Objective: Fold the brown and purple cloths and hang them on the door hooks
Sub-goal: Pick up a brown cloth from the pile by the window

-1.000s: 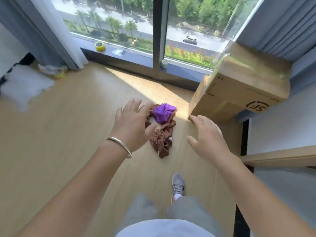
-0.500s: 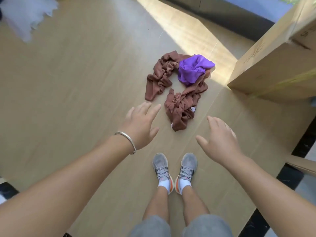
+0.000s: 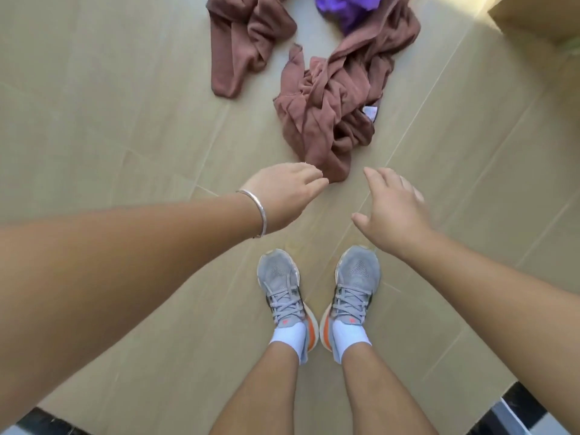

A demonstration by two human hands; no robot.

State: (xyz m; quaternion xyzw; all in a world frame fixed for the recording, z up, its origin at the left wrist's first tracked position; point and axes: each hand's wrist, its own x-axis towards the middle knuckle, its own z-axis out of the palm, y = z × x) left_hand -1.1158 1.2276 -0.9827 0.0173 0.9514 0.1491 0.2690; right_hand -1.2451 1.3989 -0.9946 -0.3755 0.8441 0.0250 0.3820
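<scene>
The step in hand looks like the very first one: reaching down to pick the cloths off the floor [image 3: 110, 127], with no folding begun and no door hooks in view.

The left hand [image 3: 282, 193] hangs with its fingers [image 3: 315, 183] loosely curled and released, holding nothing; their tips sit just beside the nearest corner of the brown cloth [image 3: 326, 120], close enough that I cannot tell whether they brush it. The right hand [image 3: 395, 211] is spread open and empty, its fingers [image 3: 373, 177] just to the right of that same corner and apart from it.

Beyond the fingers of both hands, the brown cloth lies crumpled in a loose loop, one bunched mass straight ahead and a longer strip further off to the left. The purple cloth [image 3: 348, 11] rests at the far end of that loop, against the brown folds and partly cut off by the frame's top edge. A small white label [image 3: 370, 113] shows at the brown cloth's right side.

The next move probably calls for pinching the near corner and lifting, then finding a second corner; the tangle may drag the purple piece along, so separating the two would come first.

As for containers, only a cardboard box [image 3: 539, 17] shows, far right of the fingers; its contents cannot be seen.
</scene>
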